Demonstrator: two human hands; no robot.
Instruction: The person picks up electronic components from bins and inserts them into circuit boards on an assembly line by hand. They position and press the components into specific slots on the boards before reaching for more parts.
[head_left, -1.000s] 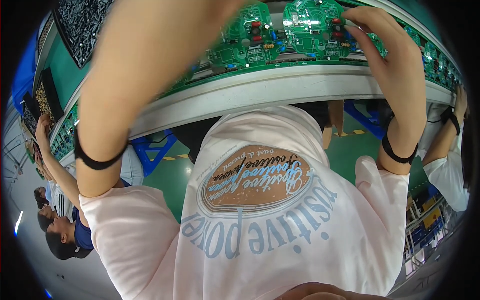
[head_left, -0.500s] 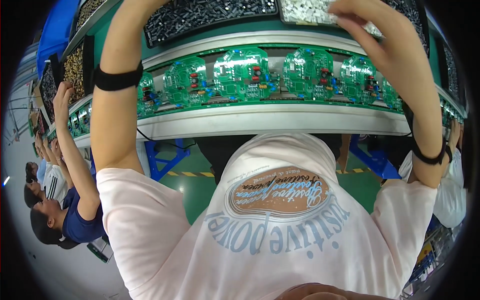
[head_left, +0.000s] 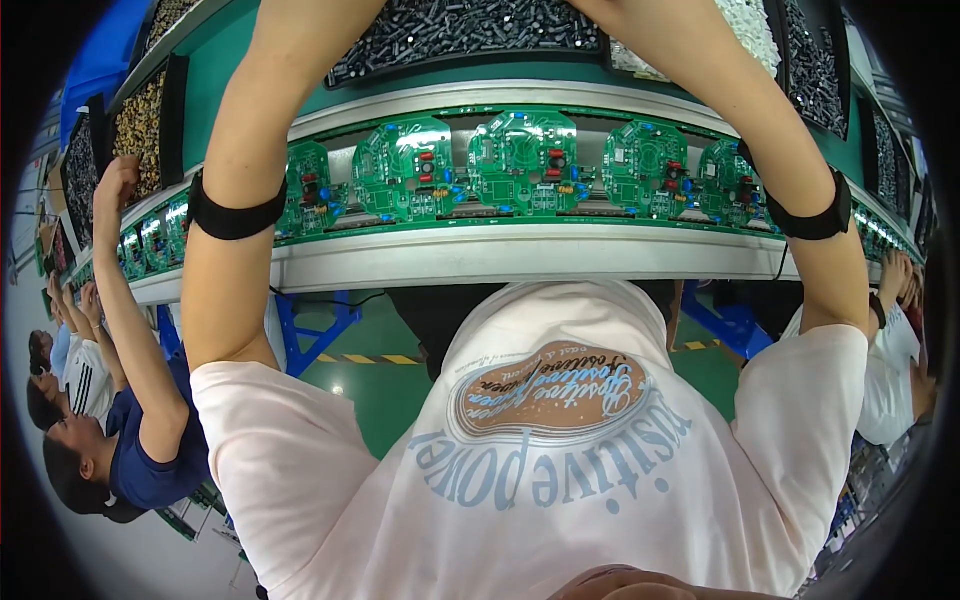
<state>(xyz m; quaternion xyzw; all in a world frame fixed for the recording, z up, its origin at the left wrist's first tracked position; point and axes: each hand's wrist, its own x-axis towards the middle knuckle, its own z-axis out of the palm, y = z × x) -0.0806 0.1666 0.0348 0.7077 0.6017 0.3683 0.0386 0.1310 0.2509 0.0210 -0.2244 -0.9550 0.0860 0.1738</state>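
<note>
Both of my arms reach up and away across a row of green circuit boards [head_left: 405, 165]. My left forearm passes the top edge beside a tray of small black parts [head_left: 470, 35], so that hand is out of sight. Only the wrist end of my right hand [head_left: 630, 15] shows at the top edge, between the black parts and a tray of small white parts [head_left: 750, 35]. Its fingers are cut off, and whatever they touch or hold is hidden. The boards carry red, blue and black components.
A pale metal rail [head_left: 500, 255] runs along the boards' near side. Farther left stands a tray of yellowish parts [head_left: 140, 125]; another dark-part tray [head_left: 815, 65] is at the right. Co-workers stand along the line; one in dark blue [head_left: 150, 450] reaches toward the left trays.
My right hand has moved left from above the white parts and mostly out past the top edge. The boards and trays sit farther right and lower in view.
</note>
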